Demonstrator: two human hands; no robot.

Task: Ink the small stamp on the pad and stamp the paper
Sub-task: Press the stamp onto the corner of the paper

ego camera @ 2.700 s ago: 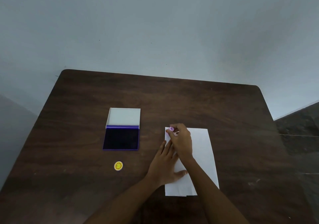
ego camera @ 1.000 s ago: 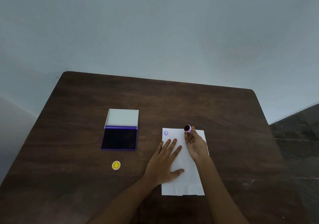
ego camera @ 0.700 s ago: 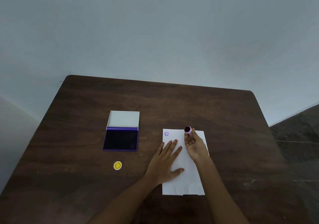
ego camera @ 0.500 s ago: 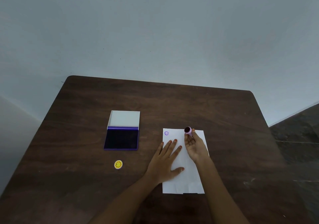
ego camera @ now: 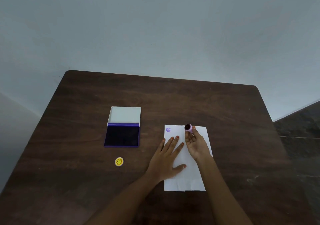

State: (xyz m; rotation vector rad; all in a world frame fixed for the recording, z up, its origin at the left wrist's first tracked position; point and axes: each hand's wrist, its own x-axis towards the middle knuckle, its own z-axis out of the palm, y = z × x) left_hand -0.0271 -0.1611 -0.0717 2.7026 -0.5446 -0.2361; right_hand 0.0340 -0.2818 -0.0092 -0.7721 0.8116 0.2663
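A white sheet of paper lies on the dark wooden table, with a small purple stamped mark in its far left corner. My left hand rests flat on the sheet's left side, fingers spread. My right hand hovers over the sheet's far edge, palm turned up, pinching a small pink stamp whose dark inked face is tipped toward me. The open ink pad, dark purple with its white lid folded back, sits to the left of the paper.
A small round yellow cap with a face on it lies near the pad, toward me. A pale wall stands behind the table's far edge. Dark floor shows past the right edge.
Earlier my right hand pressed the stamp on the paper's far left corner. It has since lifted, moved right and turned the stamp face up, leaving the purple mark. The last second shows almost no motion.
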